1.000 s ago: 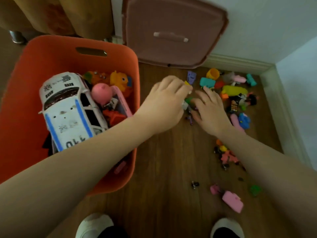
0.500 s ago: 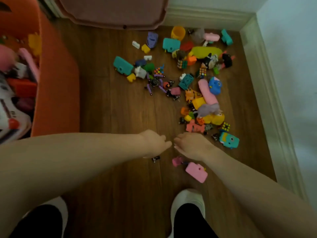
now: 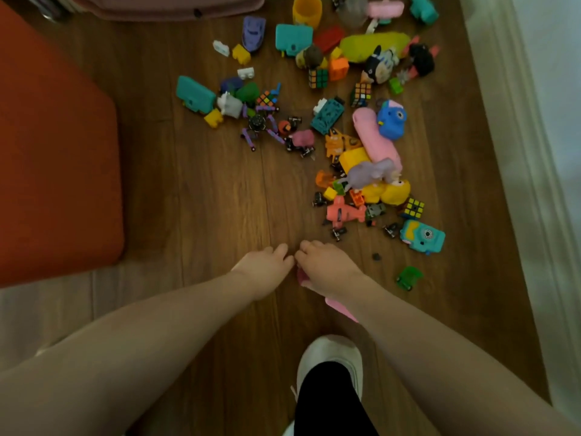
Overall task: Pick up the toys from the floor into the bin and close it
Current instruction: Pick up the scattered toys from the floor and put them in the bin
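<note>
Both hands are down at the floor right in front of the feet. The right hand [image 3: 327,267] has its fingers curled over a small pink toy [image 3: 301,276], and a bigger pink piece [image 3: 341,308] pokes out from under the wrist. Can't really tell whether it's actually gripping either one or just covering them. The left hand [image 3: 264,267] is loosely curled beside it, fingertips nearly touching the right, and whether it holds anything is hidden too.

If I were doing this step, I'd scoop the little bits together with both hands rather than pinching them one by one, then carry the lot over to the orange bin [image 3: 59,171], which sits off to the left (only its outer wall shows here, so no view of what's inside). Little wheeled pieces roll, so cup them.

Most of the toy pile [image 3: 345,127] is further out and to the right, well apart from the bin. The pink lid [image 3: 169,7] is at the top edge, so closing comes much later.

Floor is dark wood plank [image 3: 201,196], smooth, with a white baseboard [image 3: 515,152] running down the right side. A white shoe [image 3: 330,357] is planted just below the hands.
</note>
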Demonstrator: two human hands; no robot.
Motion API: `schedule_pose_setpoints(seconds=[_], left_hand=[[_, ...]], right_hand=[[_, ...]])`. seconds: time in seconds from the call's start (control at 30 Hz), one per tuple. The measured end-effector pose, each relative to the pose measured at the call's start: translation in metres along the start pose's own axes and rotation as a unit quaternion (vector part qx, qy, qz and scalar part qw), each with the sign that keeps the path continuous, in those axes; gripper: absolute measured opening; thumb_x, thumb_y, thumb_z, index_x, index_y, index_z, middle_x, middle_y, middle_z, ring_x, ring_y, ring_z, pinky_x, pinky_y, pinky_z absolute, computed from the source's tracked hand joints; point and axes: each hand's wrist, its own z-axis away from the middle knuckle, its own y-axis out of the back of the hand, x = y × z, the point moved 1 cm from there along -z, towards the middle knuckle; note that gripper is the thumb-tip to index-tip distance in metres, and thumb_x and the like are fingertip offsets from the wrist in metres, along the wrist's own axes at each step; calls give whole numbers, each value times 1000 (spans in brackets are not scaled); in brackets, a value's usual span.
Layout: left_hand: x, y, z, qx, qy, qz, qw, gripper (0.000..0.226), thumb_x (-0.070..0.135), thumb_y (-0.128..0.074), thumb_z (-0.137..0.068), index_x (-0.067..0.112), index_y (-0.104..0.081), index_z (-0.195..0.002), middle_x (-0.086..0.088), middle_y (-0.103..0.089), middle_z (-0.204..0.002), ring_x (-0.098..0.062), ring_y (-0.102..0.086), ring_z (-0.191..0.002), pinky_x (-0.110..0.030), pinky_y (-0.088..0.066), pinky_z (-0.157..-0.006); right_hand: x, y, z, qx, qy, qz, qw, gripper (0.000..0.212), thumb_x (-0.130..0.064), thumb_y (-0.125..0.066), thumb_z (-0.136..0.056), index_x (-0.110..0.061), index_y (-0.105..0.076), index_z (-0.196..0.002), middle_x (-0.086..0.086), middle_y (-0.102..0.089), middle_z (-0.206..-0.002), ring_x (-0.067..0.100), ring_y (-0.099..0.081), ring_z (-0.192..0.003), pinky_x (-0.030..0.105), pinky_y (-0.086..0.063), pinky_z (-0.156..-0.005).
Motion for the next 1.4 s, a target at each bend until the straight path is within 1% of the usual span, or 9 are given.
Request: schedule_pose_setpoints(seconds=[0.27,0.47,0.6,0.73,0.83,0.97,1.1,1.23,1.4], left_hand=[[-11,0,4,10,-1,58,998,47,-1,-45,-90,11,-36,-135,-15,-31,-139,-28,-37,-124,-34,-42,-98],[16,13,-3,112,-78,145,980,32,-8,-42,-86,7,-49,-113,-10,-39,-119,-23,-42,-107,-29,-38,-82],[43,21,-21,154,-126,150,969,40,-6,-45,-89,12,-47,-124,-6,-37,-127,-21,-44,-110,-23,-36,-80],[60,20,-33,166,-103,135,971,49,24,-45,-96,17,-30,-142,-8,-27,-145,-23,-31,-131,-33,-37,-104],[57,14,-34,127,-88,49,987,68,44,-50,-91,20,-19,-146,-10,-22,-147,-26,-28,-134,-38,-34,-105],[52,5,-37,88,-85,-11,992,68,40,-52,-92,22,-16,-147,-12,-24,-143,-27,-34,-129,-38,-38,-100],[63,7,-42,99,-70,-26,992,59,36,-52,-93,16,-26,-141,-13,-27,-141,-28,-39,-124,-36,-41,-94],[76,14,-52,99,-45,-22,994,49,33,-53,-92,11,-36,-132,-12,-33,-135,-27,-45,-117,-34,-44,-88],[78,31,-56,72,-24,100,992,29,31,-38,-96,9,-49,-111,-11,-48,-110,-25,-51,-99,-34,-41,-76]], right_hand=[[43,4,11,56,-152,-217,963,48,-1,-43,-90,-22,-39,-132,5,-55,-121,25,-57,-104,39,-50,-81],[84,-13,55,195,-245,-237,920,27,-4,-48,-88,-12,-59,-112,6,-53,-117,24,-57,-103,37,-48,-83],[98,-23,86,261,-327,-265,869,29,-10,-54,-87,-7,-56,-116,12,-48,-119,27,-53,-105,33,-43,-83],[100,-31,109,309,-398,-371,780,35,3,-51,-87,-5,-51,-121,9,-45,-116,16,-53,-91,16,-41,-79],[95,-36,111,285,-403,-512,703,33,7,-49,-86,-14,-52,-112,0,-51,-96,17,-54,-91,32,-51,-80],[88,-32,104,235,-369,-596,673,24,4,-55,-87,-15,-54,-101,1,-51,-84,13,-53,-73,32,-53,-70],[82,-17,96,170,-329,-772,517,20,5,-54,-89,-15,-56,-94,7,-58,-87,17,-58,-75,33,-52,-75],[85,-13,97,169,-325,-809,459,21,2,-54,-89,-16,-58,-98,9,-57,-107,21,-60,-95,35,-52,-83],[96,-10,102,168,-365,-815,417,41,19,-39,-85,-13,-56,-104,11,-53,-105,19,-59,-85,26,-51,-67]])
